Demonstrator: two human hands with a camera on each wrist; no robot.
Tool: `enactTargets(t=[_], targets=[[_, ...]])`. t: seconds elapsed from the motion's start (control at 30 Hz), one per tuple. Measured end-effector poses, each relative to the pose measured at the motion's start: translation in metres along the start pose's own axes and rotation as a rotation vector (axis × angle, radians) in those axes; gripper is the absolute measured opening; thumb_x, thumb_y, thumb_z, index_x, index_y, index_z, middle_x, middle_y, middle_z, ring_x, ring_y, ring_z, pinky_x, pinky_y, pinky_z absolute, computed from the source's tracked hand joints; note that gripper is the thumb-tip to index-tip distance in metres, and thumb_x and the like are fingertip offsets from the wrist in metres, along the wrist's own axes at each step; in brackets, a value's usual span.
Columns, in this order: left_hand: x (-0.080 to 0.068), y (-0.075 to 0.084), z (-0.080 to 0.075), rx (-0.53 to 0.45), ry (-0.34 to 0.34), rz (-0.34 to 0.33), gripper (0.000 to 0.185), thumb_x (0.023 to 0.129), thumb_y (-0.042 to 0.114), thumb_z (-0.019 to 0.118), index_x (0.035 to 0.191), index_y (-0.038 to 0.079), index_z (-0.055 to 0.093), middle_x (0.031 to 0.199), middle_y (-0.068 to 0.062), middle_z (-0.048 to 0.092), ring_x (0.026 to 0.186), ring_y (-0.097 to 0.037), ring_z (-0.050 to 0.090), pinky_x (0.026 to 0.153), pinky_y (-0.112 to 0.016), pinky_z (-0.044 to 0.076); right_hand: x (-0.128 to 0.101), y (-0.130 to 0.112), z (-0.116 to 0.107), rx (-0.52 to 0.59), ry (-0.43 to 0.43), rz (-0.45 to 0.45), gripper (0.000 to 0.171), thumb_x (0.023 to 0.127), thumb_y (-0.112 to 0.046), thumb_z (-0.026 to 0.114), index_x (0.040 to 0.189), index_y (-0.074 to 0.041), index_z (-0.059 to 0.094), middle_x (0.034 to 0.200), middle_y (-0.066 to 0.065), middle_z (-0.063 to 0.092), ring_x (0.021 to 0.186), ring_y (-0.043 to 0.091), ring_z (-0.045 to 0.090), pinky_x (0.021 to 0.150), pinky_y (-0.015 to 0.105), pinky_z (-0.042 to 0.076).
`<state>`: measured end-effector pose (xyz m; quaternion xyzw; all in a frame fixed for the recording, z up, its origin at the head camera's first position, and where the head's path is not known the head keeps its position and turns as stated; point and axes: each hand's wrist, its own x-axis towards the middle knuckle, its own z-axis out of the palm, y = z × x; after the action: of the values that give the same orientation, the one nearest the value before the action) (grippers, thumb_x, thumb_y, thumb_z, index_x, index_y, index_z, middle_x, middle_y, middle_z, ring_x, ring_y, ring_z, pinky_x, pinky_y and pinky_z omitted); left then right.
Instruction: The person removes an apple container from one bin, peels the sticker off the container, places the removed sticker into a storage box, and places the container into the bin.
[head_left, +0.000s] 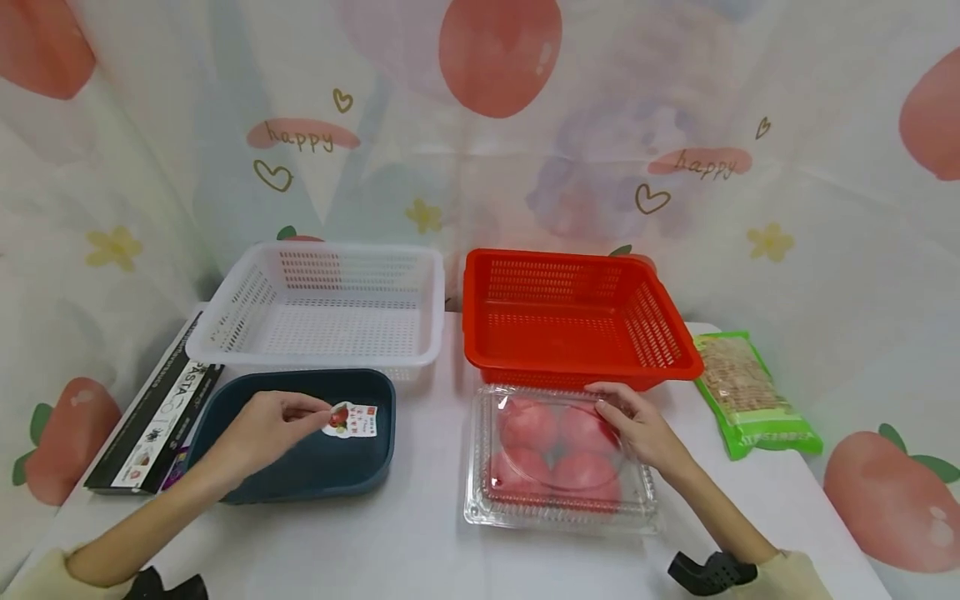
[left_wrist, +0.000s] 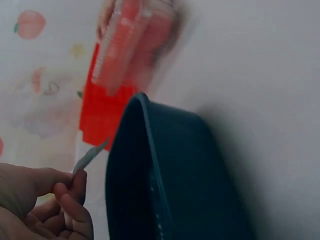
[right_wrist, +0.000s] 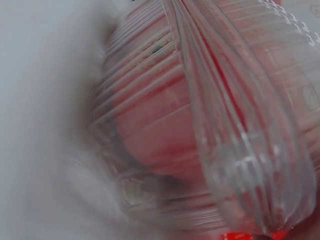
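My left hand (head_left: 266, 429) pinches a small white sticker label (head_left: 350, 419) with a red fruit picture and holds it above the dark blue tray (head_left: 378, 467). The left wrist view shows the label (left_wrist: 91, 156) edge-on at my fingertips (left_wrist: 75, 182), beside the tray's rim (left_wrist: 145, 130). My right hand (head_left: 637, 425) rests on the lid of a clear plastic clamshell box (head_left: 558, 458) holding several red fruits, near its far right corner. The right wrist view is filled with the ribbed clear plastic box (right_wrist: 200, 130), blurred.
A white slotted basket (head_left: 240, 312) stands behind the blue tray and a red slotted basket (head_left: 675, 333) behind the clamshell. A black pasta box (head_left: 150, 417) lies at the left table edge, a green packet (head_left: 750, 392) at the right. Patterned cloth hangs all around.
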<state>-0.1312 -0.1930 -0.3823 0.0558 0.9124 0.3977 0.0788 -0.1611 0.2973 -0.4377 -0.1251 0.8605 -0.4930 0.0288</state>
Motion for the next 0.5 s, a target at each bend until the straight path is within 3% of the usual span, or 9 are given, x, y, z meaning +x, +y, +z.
enactTargets(t=[0.17,0.5], targets=[[0.004,-0.025,-0.014,0.018,-0.073,-0.077,0.037,0.092,0.033,0.064,0.111,0.002,0.071,0.102,-0.014,0.071,0.077,-0.017,0.056,0.063,-0.029,0.048,0.001,-0.001,0.000,-0.013,0.002,0.018,0.033,0.100,-0.024,0.052,0.130,-0.009,0.055,0.114,-0.017,0.057,0.098,-0.001,0.053,0.085,0.012,0.049],[0.012,-0.048,-0.012,0.040,-0.153,-0.163,0.025,0.092,0.016,0.063,0.106,-0.001,0.073,0.100,-0.014,0.072,0.076,-0.018,0.056,0.063,-0.029,0.048,0.000,-0.003,0.000,-0.030,-0.004,0.035,0.033,0.100,-0.025,0.052,0.130,-0.010,0.056,0.115,-0.012,0.059,0.098,-0.002,0.054,0.085,0.012,0.048]])
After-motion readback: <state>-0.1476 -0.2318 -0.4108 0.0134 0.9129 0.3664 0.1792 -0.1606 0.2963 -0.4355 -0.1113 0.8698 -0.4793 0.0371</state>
